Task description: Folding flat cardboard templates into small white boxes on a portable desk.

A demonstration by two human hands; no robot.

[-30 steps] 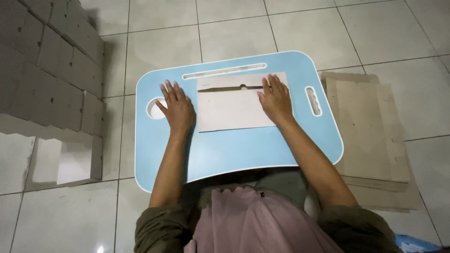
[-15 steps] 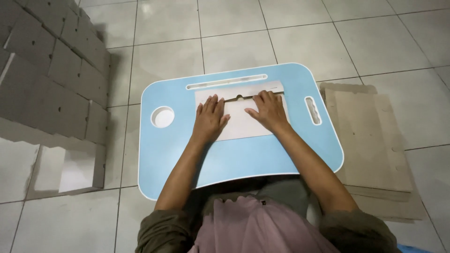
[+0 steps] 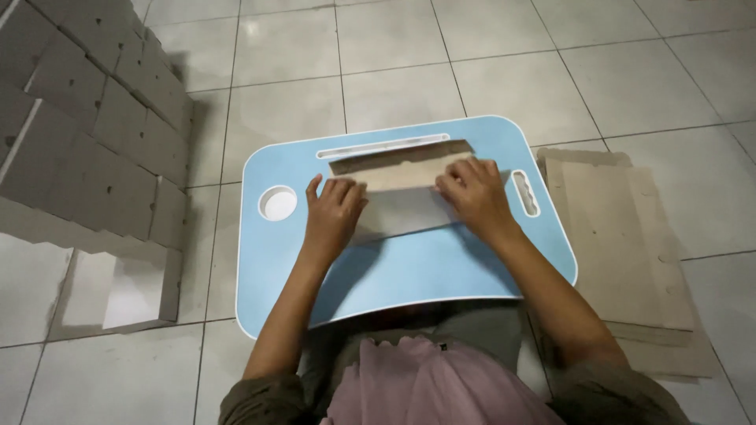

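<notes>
One view only, worn on my head. It looks steeply down, close over the blue lap surface and tiled floor.

A light-blue bench stands on the tiled floor; a folded cardboard sheet lies on it toward twelve o'clock.

Pale glossy floor tiles with dark grout lines, catching soft reflected light. Stack of folded grey boxes piled at left. Flat brown cardboard sheets lying at right, beside a blue lap table.
</notes>
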